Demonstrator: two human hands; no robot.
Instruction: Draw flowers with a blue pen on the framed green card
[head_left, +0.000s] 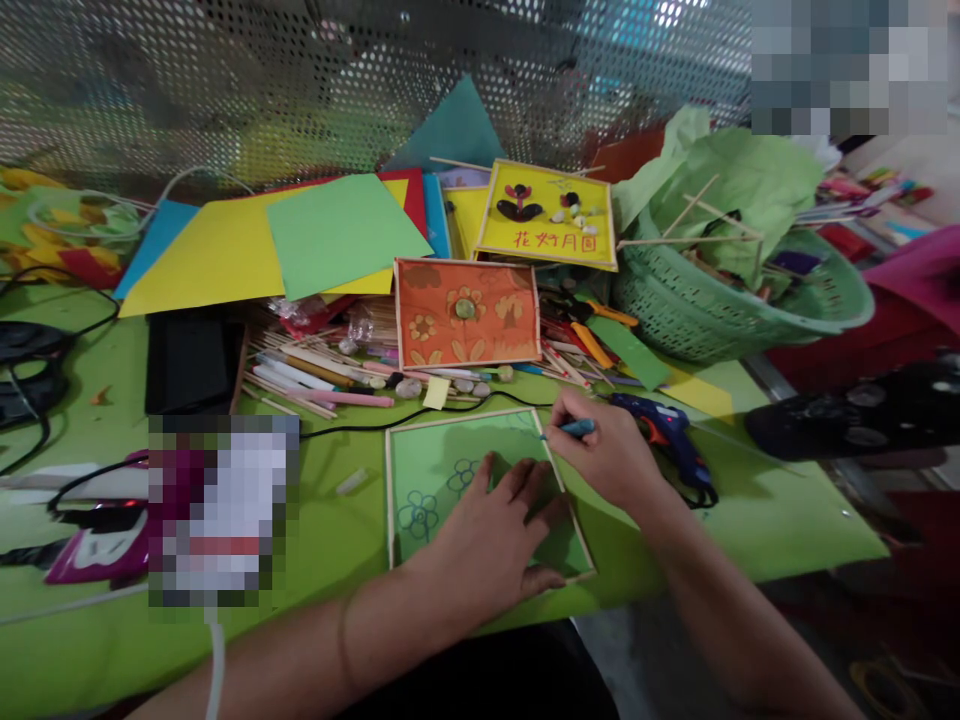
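Note:
A sheet of green paper [442, 440], edged with thin wooden sticks, lies on the green table in front of me. Blue outlined flowers show on its left and middle parts, with fainter lines near its top right corner. My left hand [487, 530] rests flat on the paper, fingers spread, covering its lower middle. At the upper right edge, my right hand [604, 445] grips a blue pen [577, 428], its tip by the paper's border. Just right of that hand lies a dark blue glue gun [671, 435] with an orange trigger.
Behind the paper stand an orange flower picture [469, 315] and a yellow picture [547, 215]. Pens and sticks [322, 375] lie heaped there. A green basket [675, 300] of scraps sits at right. Coloured sheets [345, 235], a black phone [187, 360] and a purple device [105, 545] are leftward.

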